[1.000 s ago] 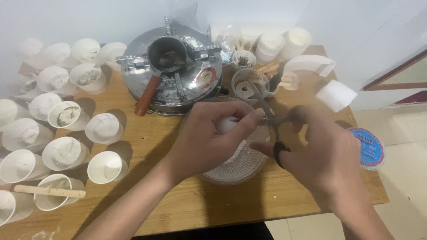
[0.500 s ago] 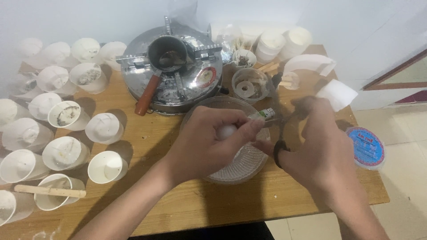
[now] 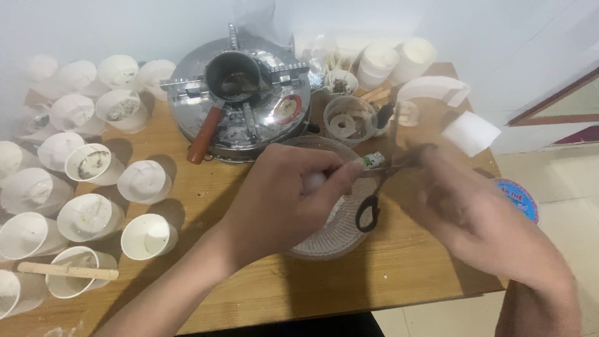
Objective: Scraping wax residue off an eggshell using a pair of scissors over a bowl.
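Scissors (image 3: 374,187) gripped in right hand (image 3: 465,209), left hand (image 3: 284,196) pinching small white piece (image 3: 314,181) beside blades

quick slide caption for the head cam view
Left hand grips a small white object over a ribbed dish; blurred right hand works scissors beside it.

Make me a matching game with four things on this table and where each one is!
Things:
1. scissors
2. small pot with a red-brown handle
3. flat wooden stick
4. white paper cups

Places:
A. on the round metal stove at the back
B. crowded on the left side of the wooden table
C. lying across a cup at the front left
D. in the right hand, over the plastic basket

Pairs: 1-D, 2-A, 3-C, 4-B
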